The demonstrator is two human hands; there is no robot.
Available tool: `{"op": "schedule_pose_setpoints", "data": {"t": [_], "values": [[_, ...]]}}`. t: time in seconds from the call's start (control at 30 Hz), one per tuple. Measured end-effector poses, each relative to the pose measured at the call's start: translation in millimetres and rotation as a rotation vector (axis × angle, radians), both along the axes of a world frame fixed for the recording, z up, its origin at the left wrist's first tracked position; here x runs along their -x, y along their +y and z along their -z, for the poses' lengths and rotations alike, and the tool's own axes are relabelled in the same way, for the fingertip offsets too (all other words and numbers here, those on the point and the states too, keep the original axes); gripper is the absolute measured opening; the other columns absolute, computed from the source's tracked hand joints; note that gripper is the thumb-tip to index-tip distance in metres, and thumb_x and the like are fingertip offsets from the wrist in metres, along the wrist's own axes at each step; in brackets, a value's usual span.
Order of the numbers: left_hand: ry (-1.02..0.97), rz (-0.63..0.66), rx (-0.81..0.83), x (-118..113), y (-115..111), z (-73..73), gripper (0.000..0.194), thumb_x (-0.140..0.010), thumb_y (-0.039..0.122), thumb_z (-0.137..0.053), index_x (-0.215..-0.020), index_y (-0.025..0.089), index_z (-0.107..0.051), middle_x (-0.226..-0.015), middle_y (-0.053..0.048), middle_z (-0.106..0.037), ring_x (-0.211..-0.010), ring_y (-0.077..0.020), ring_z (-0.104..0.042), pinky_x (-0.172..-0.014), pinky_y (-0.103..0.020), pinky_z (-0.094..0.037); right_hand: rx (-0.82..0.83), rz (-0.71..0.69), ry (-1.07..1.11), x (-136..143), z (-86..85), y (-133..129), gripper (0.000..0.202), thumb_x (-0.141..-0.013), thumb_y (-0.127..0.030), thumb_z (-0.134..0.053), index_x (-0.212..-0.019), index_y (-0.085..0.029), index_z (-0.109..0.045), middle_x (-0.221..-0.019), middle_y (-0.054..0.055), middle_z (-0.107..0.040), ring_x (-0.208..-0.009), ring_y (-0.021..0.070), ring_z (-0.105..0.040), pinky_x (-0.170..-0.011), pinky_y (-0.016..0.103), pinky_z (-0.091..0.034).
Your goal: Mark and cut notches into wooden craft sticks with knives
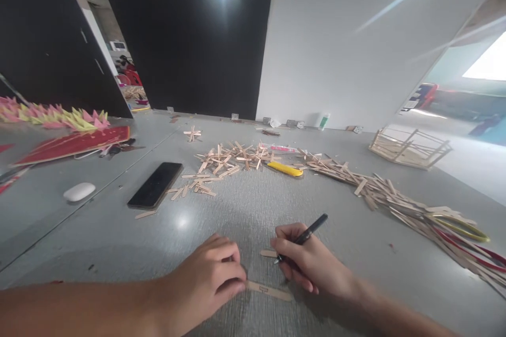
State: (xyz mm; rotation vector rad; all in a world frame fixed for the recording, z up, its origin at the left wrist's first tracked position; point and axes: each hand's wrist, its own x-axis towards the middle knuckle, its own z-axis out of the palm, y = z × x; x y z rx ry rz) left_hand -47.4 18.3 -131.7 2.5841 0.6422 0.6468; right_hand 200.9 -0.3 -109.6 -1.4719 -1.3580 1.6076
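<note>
My right hand (pixel 298 258) is closed around a black pen (pixel 314 227), its tip pointing down and left near the table. A wooden craft stick (pixel 272 290) with a small T-shaped outline drawn on it lies on the table below that hand. My left hand (pixel 221 274) has its fingers curled and pressed together at the left end of this stick, pinching or holding it down. Another short piece of craft stick (pixel 268 254) lies just left of the pen tip, partly hidden by my right hand.
Loose craft sticks (pixel 227 160) lie across the back, with a yellow cutter (pixel 285 169) among them. A phone (pixel 156 185) and a white earbud case (pixel 79 191) are at left. Scissors (pixel 460 226) and a stick frame (pixel 411 148) are at right. Black and white boards (pixel 336 58) stand behind.
</note>
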Motion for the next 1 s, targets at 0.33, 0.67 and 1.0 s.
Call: {"op": "schedule_pose_setpoints", "data": {"t": [0.33, 0.67, 1.0], "values": [[0.003, -0.033, -0.045, 0.4, 0.7, -5.0, 0.026, -0.098, -0.001, -0.050, -0.103, 0.018, -0.068, -0.098, -0.003, -0.063, -0.090, -0.0197, -0.058, -0.082, -0.032, -0.050, -0.041, -0.056, 0.022, 5.4, 2.3, -7.5, 0.045, -0.088, -0.044, -0.070, -0.062, -0.023, -0.039, -0.046, -0.007, -0.055, -0.028, 0.0017, -0.037, -0.028, 0.012, -0.019], [0.229, 0.055, -0.266, 4.7, -34.5, -18.3, 0.035, -0.105, 0.034, -0.055, -0.140, 0.029, -0.060, -0.122, -0.011, -0.063, -0.108, -0.0301, -0.060, -0.098, -0.050, -0.054, -0.095, -0.074, 0.151, 0.0, 14.7, -8.2, 0.046, -0.085, -0.058, -0.077, -0.076, -0.022, -0.050, -0.050, -0.009, -0.052, -0.037, 0.0055, -0.044, -0.035, 0.016, -0.038], [0.428, 0.291, -0.176, -1.5, -10.2, -44.5, 0.026, -0.108, 0.027, -0.049, -0.127, 0.021, -0.064, -0.152, -0.017, -0.057, -0.144, -0.0370, -0.049, -0.118, -0.062, -0.040, -0.159, -0.158, -0.021, 1.0, 4.4, -18.5, 0.043, -0.094, -0.044, -0.071, -0.068, -0.022, -0.044, -0.052, -0.005, -0.056, -0.039, 0.0057, -0.048, -0.041, 0.018, -0.031]]}}
